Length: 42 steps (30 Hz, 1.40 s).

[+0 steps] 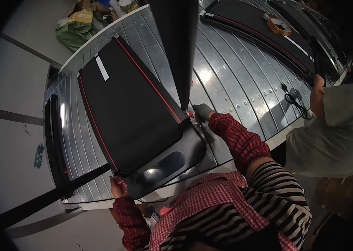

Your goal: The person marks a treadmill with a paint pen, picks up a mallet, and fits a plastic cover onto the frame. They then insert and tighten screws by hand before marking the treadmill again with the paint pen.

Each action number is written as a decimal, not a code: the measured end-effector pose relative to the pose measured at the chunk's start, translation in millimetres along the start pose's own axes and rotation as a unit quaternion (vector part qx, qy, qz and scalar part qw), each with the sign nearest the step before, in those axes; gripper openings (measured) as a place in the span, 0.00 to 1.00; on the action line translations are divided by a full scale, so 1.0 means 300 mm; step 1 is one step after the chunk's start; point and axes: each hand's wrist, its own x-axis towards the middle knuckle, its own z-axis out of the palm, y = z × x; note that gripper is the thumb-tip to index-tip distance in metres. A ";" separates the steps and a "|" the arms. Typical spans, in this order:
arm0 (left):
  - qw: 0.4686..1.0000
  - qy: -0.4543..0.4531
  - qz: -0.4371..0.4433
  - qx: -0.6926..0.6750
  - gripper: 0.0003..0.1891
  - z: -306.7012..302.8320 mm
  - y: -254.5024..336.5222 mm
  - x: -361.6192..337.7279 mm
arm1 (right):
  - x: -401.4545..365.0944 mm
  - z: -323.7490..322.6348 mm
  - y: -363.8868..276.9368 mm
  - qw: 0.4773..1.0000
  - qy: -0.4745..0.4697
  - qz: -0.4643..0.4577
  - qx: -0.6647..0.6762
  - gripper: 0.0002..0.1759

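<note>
A black treadmill-like deck [132,100] with red side lines and a white label lies on the metal slat surface. At its near left corner is my left hand [119,187], fingers closed against the base of a long black bar [55,192] that reaches out to the left. My right hand [203,112], in a dark glove, is at the near right corner, beside the foot of an upright black post [177,46] and a small red part [191,114]. What its fingers hold is hidden. A glossy black end cover [168,167] lies between my hands.
On the right, a co-worker's hand [318,96] touches another black deck [247,19], which carries a small orange box [279,26]. A black cable [295,102] lies on the slatted conveyor [226,79]. Green bag [75,35] at upper left; another black bar [55,138] at left.
</note>
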 end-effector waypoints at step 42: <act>0.983 -0.019 -0.123 0.138 0.14 0.344 -0.568 -0.566 | -0.009 -0.051 0.042 0.926 -0.076 -0.318 0.186 0.11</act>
